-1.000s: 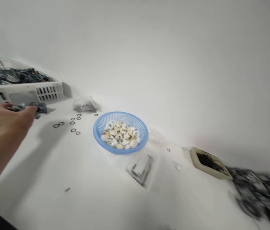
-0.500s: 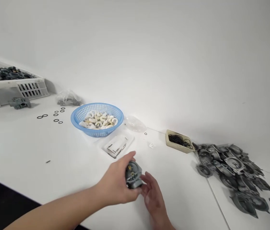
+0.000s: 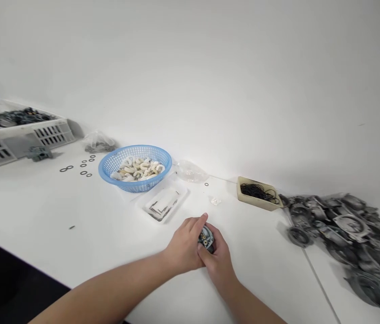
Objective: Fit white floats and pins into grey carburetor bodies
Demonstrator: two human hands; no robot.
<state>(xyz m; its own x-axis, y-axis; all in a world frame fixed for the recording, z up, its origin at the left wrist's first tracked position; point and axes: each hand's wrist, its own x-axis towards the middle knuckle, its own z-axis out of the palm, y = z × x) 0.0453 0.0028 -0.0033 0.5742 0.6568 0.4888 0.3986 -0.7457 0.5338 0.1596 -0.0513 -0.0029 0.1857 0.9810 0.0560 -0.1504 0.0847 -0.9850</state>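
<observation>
A small grey metal part (image 3: 206,237) with brass-coloured bits inside is held between both hands above the white table. Around its left side wrap the fingers of my left hand (image 3: 185,245). My right hand (image 3: 221,261) grips it from the right, with the thumb across its near edge. Much of the part is hidden by the fingers. Behind the hands is a clear tray (image 3: 172,208) of thin metal pins. A blue basket (image 3: 135,186) of white curved pieces sits beyond that tray.
At the right, grey metal bowls (image 3: 351,243) lie piled beside a cream box (image 3: 259,204) of black rings. A white crate (image 3: 24,146) of metal parts stands at the left, near one loose metal part (image 3: 39,153), black rings (image 3: 83,173) and a plastic bag (image 3: 98,143).
My right hand has closed on the metal part, which both hands now hold. The part and my left hand have moved right and slightly up. The view has shifted a little.
</observation>
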